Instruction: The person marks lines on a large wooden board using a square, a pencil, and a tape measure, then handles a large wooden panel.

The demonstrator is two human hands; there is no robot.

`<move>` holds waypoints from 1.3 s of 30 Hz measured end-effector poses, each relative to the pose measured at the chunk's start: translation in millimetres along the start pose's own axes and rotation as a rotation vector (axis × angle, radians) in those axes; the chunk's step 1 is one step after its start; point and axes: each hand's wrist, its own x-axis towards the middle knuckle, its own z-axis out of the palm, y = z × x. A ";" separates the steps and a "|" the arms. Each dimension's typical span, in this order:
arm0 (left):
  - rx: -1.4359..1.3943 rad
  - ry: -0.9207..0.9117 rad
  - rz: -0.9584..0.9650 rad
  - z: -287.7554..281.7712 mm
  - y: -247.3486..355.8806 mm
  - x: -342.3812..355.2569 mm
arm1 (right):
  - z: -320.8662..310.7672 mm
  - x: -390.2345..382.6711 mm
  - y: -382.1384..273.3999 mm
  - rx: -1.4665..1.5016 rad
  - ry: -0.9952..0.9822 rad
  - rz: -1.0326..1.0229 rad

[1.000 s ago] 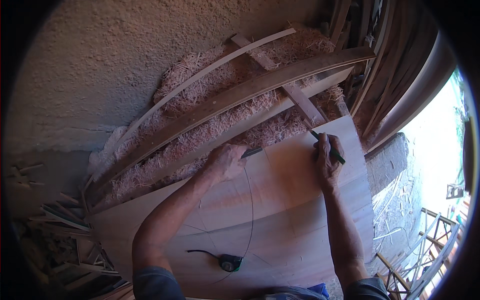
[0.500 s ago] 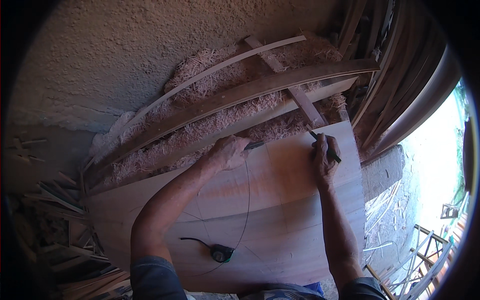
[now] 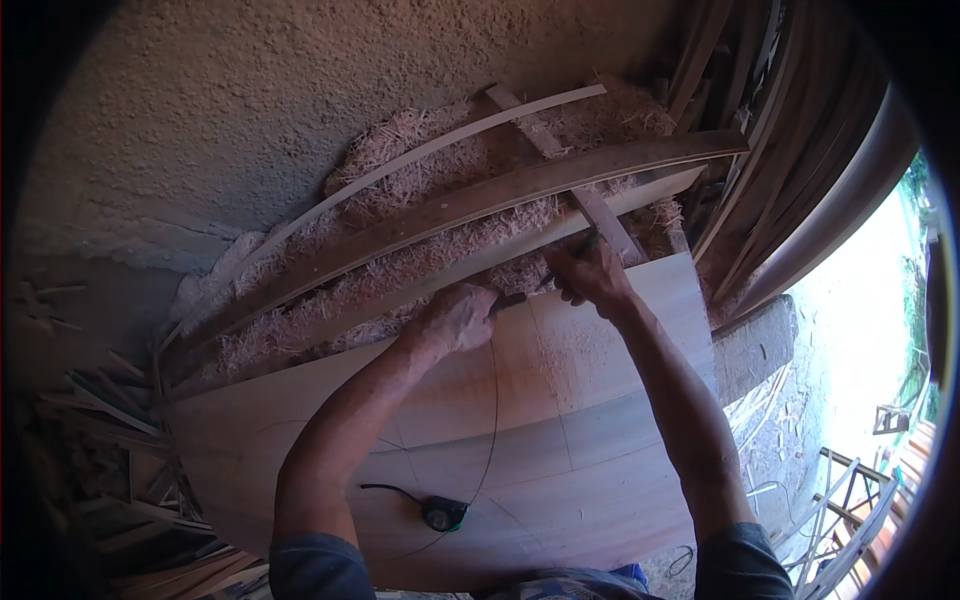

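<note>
A tape measure (image 3: 443,513) with a dark case lies on the near part of a wide wooden board (image 3: 600,440). Its thin blade (image 3: 494,420) runs up across the board to the far edge. There the left hand (image 3: 458,318) rests knuckles-up, fingers curled and pressing the blade's end down onto the wood. Just beside it, the right hand (image 3: 592,275) is closed around a dark pencil (image 3: 585,243), with the tip end (partly hidden) close to the board's edge between both hands. Beyond the board lie long curved wooden strips (image 3: 480,200) over a heap of wood shavings (image 3: 440,160). Behind those stands a rough plastered wall (image 3: 250,110).
</note>
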 end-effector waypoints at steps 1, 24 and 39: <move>0.002 0.041 0.017 0.8 0.1 -0.5 | 4.1 5.4 -11.3 -0.073 -0.024 0.023; 0.064 -0.083 0.001 8.9 -10.8 7.9 | 17.1 41.2 -33.8 -0.509 -0.248 -0.159; -0.050 -0.129 -0.080 -11.8 3.9 -6.2 | 2.6 3.8 -82.2 -0.352 -0.156 -0.141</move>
